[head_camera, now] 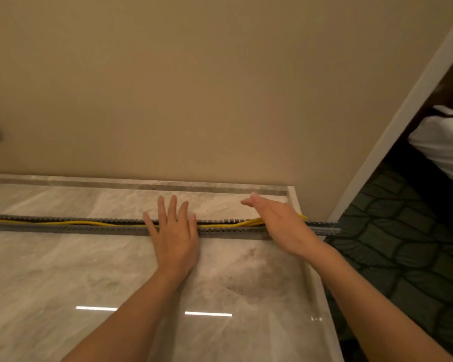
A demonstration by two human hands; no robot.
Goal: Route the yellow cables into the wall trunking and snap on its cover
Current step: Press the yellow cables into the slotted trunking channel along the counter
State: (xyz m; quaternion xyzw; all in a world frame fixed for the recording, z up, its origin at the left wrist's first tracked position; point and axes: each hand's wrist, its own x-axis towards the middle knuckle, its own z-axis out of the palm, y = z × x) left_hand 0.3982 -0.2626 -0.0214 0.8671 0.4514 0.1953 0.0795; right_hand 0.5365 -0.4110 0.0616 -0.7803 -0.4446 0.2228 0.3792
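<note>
Mostly, our yellow cables [89,222] lie inside the slotted trunking [63,229] across mid-frame. Our left hand [174,239] presses flat, and our right hand [280,223] is spread, holding nothing, perhaps touching where they bulge out. No cover is fitted yet.

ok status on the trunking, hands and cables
Left hand flat across the trunking, right hand open near its right end. Yellow cables in the channel, bulging out by the right hand. No cover on, none in view.
</note>
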